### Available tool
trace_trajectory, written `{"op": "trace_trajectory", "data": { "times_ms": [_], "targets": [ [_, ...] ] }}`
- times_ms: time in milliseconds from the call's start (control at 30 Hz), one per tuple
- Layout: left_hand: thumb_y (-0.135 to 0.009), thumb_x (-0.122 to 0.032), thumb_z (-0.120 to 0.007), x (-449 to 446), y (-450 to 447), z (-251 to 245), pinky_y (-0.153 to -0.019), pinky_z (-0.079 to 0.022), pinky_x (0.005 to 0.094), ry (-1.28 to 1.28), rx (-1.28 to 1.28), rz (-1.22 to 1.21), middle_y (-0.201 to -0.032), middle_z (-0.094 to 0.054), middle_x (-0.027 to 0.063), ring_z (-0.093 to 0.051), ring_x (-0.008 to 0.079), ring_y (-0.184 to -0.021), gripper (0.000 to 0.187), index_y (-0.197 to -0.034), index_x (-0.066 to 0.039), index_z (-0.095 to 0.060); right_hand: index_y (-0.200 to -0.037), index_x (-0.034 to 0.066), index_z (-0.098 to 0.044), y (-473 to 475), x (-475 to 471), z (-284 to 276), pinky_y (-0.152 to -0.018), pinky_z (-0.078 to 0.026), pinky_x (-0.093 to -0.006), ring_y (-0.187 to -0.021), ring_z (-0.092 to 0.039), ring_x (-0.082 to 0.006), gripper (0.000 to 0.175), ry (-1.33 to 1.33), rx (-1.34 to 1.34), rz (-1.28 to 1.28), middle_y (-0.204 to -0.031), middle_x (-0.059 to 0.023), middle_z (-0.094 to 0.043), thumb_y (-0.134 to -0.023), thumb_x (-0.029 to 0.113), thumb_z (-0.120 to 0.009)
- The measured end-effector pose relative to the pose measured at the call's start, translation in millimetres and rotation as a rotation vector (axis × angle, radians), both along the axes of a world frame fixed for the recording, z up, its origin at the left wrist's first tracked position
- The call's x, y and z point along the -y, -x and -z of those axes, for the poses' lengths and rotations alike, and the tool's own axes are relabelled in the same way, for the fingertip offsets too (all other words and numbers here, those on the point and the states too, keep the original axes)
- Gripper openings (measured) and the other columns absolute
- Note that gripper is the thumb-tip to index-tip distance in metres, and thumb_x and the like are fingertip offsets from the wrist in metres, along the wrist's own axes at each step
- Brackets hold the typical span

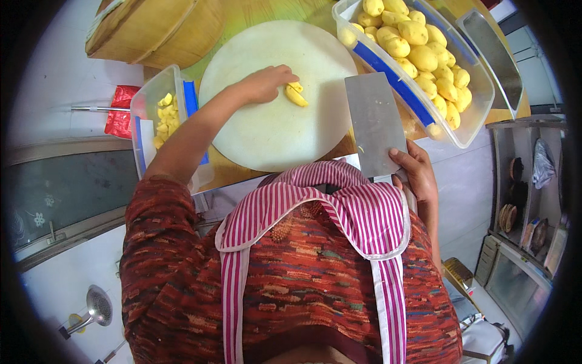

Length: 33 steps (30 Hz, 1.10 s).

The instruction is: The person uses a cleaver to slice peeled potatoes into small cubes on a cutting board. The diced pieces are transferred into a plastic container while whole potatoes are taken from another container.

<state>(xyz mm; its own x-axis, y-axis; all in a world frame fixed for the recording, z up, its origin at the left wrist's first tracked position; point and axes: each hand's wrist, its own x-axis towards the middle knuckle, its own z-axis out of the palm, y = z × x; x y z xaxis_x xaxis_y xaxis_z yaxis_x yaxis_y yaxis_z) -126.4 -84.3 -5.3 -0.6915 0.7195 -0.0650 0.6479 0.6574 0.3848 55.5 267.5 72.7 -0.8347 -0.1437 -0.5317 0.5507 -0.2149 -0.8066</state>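
Note:
My left hand (pixel 267 84) reaches over the round white cutting board (pixel 273 132), its fingers bent around the near end of some cut, peeled potato pieces (pixel 296 95). Part of these pieces is covered by my fingers, and my thumb is hidden. In my right hand (pixel 419 170) is a wide-bladed cleaver (pixel 377 120). Its blade is raised flat towards the camera, off the board's right edge, with a few small bits stuck to it. My right thumb presses on the blade near the handle, which is mostly hidden by my fingers.
Whole peeled potatoes (pixel 423 57) fill a clear plastic bin (pixel 461 136) at the far right, beside a metal tray (pixel 509 86). Left of the board, a clear bin (pixel 175 75) holds cut potato chunks (pixel 167 116), partly behind my forearm. A wooden tub (pixel 154 32) stands at the back left.

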Motion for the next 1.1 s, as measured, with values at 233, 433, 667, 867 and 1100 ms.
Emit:
{"op": "trace_trajectory", "data": {
  "times_ms": [233,433,667,867,1100],
  "targets": [
    [-0.08,-0.027,-0.073,-28,-83,12,-0.076,-0.049,0.0432,-0.06,0.042,-0.434,-0.105,-0.055,0.0149,-0.06,0.0343,-0.091,0.046,-0.121,-0.01,-0.06,-0.105,-0.0051,-0.055,15,9,27,-0.051,-0.048,-0.0362,-0.056,-0.059,-0.0196,0.025,-0.604,-0.174,-0.276,-0.072,-0.0134,-0.061,-0.091,0.015,-0.058],
    [-0.078,-0.022,-0.075,-61,-120,43,-0.075,-0.051,0.0419,-0.256,-0.295,-0.772,-0.106,-0.058,0.0126,-0.061,0.0332,-0.091,0.046,-0.119,-0.007,-0.059,-0.092,-0.0011,-0.05,32,43,34,-0.064,-0.05,-0.0486,-0.074,-0.064,-0.043,0.019,-1.156,-0.572,-0.605,-0.076,-0.027,-0.063,-0.087,0.015,-0.058],
    [-0.076,-0.014,-0.072,-58,-127,58,-0.082,-0.049,0.0421,-0.328,-0.43,-0.763,-0.108,-0.057,0.0145,-0.058,0.0341,-0.1,0.043,-0.115,-0.003,-0.058,-0.091,-0.0011,-0.047,35,71,35,-0.059,-0.052,-0.0462,-0.066,-0.065,-0.0392,0.012,-1.297,-0.798,-0.833,-0.074,-0.0205,-0.063,-0.083,0.006,-0.053],
    [-0.075,-0.012,-0.07,-56,-132,68,-0.089,-0.046,0.0439,-0.367,-0.473,-0.773,-0.112,-0.056,0.0162,-0.055,0.0357,-0.102,0.044,-0.114,-0.001,-0.055,-0.091,0.0007,-0.049,31,64,22,-0.057,-0.051,-0.0473,-0.065,-0.065,-0.0382,0.012,-1.208,-0.83,-0.737,-0.07,-0.0204,-0.063,-0.086,0.01,-0.054],
    [-0.074,-0.008,-0.068,-58,-131,66,-0.092,-0.045,0.0451,-0.381,-0.48,-0.82,-0.114,-0.053,0.0183,-0.053,0.0368,-0.104,0.043,-0.112,0.0,-0.052,-0.092,0.002,-0.049,34,69,18,-0.055,-0.051,-0.0453,-0.063,-0.065,-0.0357,0.013,-1.215,-0.906,-0.799,-0.07,-0.0183,-0.063,-0.087,0.013,-0.055]
  ]
}}
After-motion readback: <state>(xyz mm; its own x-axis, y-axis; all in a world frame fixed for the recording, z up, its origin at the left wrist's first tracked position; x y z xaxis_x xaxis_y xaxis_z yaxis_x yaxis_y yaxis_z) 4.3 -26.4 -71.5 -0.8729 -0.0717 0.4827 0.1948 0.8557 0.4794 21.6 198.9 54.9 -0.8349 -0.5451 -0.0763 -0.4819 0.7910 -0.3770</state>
